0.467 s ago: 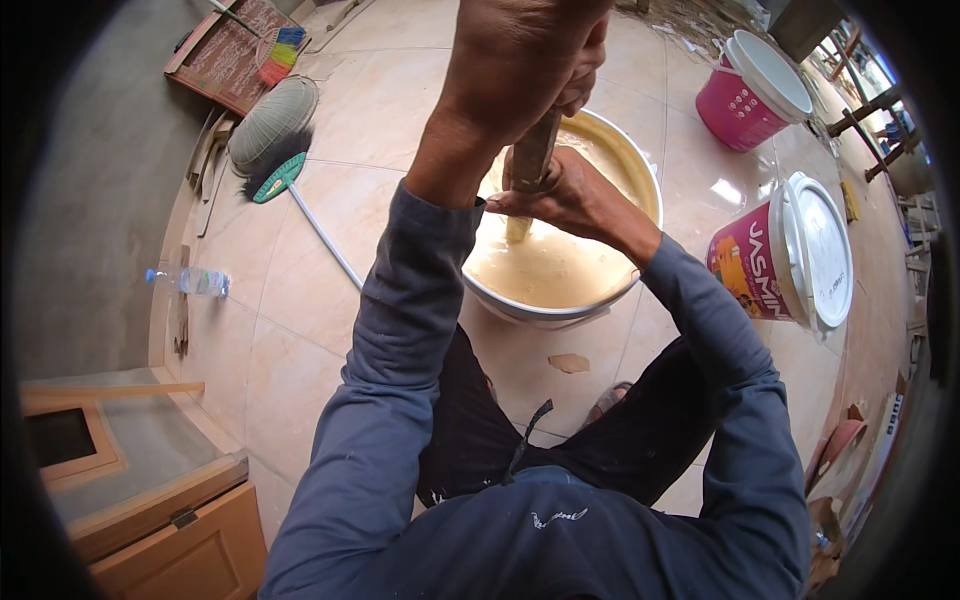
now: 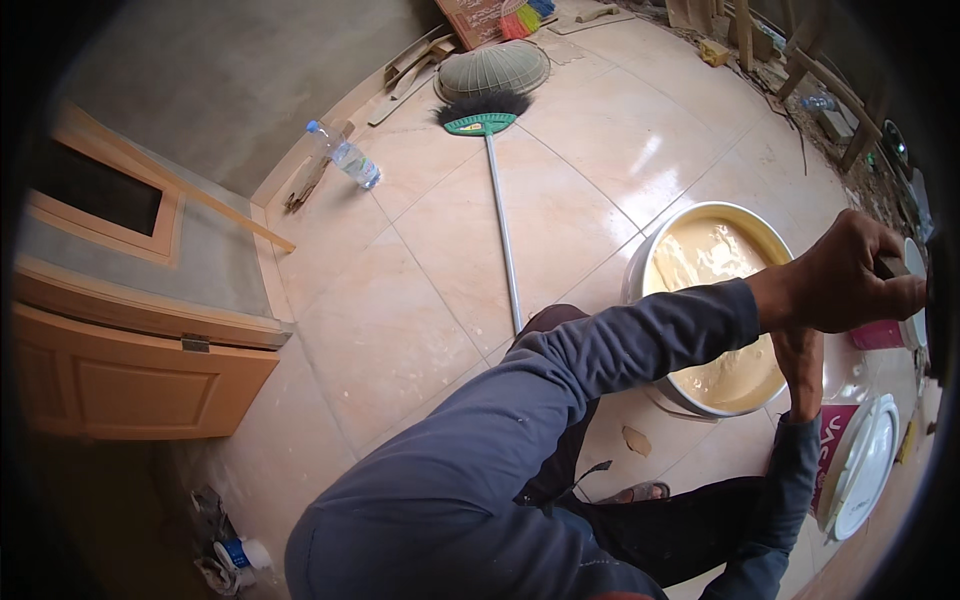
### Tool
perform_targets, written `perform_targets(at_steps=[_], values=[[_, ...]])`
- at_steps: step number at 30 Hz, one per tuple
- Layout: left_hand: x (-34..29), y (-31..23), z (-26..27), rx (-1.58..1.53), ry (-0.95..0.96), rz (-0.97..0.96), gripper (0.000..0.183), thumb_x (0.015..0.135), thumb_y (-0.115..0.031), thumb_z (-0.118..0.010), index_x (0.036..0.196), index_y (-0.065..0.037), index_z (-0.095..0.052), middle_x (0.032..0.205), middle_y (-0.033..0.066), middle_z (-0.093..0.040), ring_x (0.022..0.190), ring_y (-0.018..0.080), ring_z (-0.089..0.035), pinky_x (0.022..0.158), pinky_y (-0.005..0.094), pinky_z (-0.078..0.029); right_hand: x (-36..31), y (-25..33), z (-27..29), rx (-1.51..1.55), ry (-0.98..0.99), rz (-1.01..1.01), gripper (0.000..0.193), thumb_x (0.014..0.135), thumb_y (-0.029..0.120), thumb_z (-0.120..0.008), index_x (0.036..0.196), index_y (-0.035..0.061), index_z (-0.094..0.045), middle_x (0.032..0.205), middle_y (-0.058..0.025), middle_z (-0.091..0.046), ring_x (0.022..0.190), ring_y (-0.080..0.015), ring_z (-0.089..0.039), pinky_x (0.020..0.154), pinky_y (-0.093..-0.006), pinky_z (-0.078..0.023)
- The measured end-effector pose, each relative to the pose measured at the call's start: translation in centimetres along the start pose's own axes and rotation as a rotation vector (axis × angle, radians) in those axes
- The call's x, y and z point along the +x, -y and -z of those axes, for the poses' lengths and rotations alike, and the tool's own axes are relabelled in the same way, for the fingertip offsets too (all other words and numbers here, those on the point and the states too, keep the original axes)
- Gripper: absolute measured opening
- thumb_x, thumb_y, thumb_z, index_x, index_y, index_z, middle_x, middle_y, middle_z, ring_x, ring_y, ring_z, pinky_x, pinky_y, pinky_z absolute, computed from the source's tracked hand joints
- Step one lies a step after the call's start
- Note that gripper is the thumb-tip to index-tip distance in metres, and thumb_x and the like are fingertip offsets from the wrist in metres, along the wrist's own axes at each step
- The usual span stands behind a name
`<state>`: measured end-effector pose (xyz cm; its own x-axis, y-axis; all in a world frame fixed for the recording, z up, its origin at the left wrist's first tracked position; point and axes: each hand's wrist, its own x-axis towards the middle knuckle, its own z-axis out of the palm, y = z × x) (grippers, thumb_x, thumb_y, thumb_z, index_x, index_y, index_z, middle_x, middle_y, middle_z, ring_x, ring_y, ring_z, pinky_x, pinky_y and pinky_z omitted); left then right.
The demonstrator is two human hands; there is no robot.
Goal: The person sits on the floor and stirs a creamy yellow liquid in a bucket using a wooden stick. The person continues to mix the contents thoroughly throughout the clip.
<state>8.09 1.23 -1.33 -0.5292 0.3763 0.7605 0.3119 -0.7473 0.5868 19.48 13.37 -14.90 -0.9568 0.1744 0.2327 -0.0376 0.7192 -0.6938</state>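
A white bucket (image 2: 638, 262) of thick cream-coloured liquid (image 2: 705, 252) stands on the floor at the right. My left hand (image 2: 865, 278) is closed in a fist around the upper end of a wooden stick (image 2: 888, 266), beyond the bucket's right side. My left forearm crosses over the bucket. Below the left wrist, my right hand (image 2: 800, 362) is close to the bucket's right rim; its fingers are hidden behind the left arm. The stick's lower end is also out of sight.
Two pink-and-white buckets stand at the right: a lidded one (image 2: 865, 465) near me, another (image 2: 880, 335) partly hidden by my left hand. A green-headed broom (image 2: 503, 230), woven basket (image 2: 492, 75) and plastic bottle (image 2: 347, 158) lie leftward. Wooden cabinet door (image 2: 140, 375) at far left.
My view has swung left, so the bucket and both hands now appear farther right. The right hand, earlier visibly wrapped around the stick, now has its fingers hidden. The left hand still grips the stick.
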Motion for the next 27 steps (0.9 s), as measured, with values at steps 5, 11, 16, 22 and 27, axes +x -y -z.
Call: perform_targets(at_steps=[5, 11, 16, 22, 27], values=[[1.2, -1.7, 1.6, 0.161, -0.034, 0.034, 0.053, 0.089, -0.038, -0.077, 0.060, 0.002, -0.057, 0.053, 0.0041, -0.052, 0.055, 0.0067, -0.048, 0.048, 0.0296, -0.039, 3.8, -4.3, -2.6, -0.047, -0.032, 0.190, 0.038, 0.091, 0.006, -0.076, 0.126, -0.0008, -0.063, 0.118, -0.0176, -0.070, 0.105, -0.0306, -0.067, 0.093, -0.0398, -0.052], [2.5, -2.8, 4.7, 0.335, -0.095, -0.028, 0.054, 0.098, -0.041, -0.069, 0.064, 0.000, -0.061, 0.052, 0.0009, -0.052, 0.054, 0.0060, -0.051, 0.049, 0.0286, -0.042, 6.8, 5.3, -5.6, 0.065, -0.027, 0.241, 0.030, 0.088, 0.007, -0.077, 0.115, -0.0010, -0.067, 0.106, -0.0149, -0.072, 0.095, -0.0258, -0.068, 0.086, -0.0388, -0.054], [2.0, -7.5, 6.2, 0.108, -0.014, 0.249, 0.062, 0.097, -0.060, -0.066, 0.065, -0.010, -0.050, 0.049, -0.0034, -0.045, 0.041, 0.0057, -0.046, 0.037, 0.0247, -0.035, 5.2, 11.7, -5.5, 0.315, 0.124, -0.042, 0.017, 0.090, 0.014, -0.075, 0.095, 0.0010, -0.065, 0.078, -0.0064, -0.068, 0.072, -0.0156, -0.064, 0.069, -0.0350, -0.051], [1.3, -5.3, 5.0, -0.270, -0.006, 0.390, 0.058, 0.095, -0.056, -0.071, 0.066, -0.014, -0.044, 0.049, -0.0034, -0.041, 0.036, 0.0055, -0.044, 0.030, 0.0243, -0.034, 2.2, 10.7, -2.5, 0.221, 0.171, -0.069, 0.020, 0.090, 0.015, -0.075, 0.086, 0.0021, -0.060, 0.071, -0.0064, -0.062, 0.066, -0.0174, -0.060, 0.064, -0.0352, -0.048], [-0.2, -5.6, 1.4, -0.050, 0.055, 0.196, 0.052, 0.095, -0.049, -0.073, 0.073, -0.003, -0.062, 0.059, -0.0031, -0.055, 0.053, 0.0043, -0.053, 0.045, 0.0231, -0.042, 0.8, 7.4, -1.9, 0.194, 0.088, 0.016, 0.035, 0.090, 0.012, -0.075, 0.122, 0.0024, -0.064, 0.111, -0.0142, -0.071, 0.100, -0.0248, -0.070, 0.086, -0.0369, -0.055]])
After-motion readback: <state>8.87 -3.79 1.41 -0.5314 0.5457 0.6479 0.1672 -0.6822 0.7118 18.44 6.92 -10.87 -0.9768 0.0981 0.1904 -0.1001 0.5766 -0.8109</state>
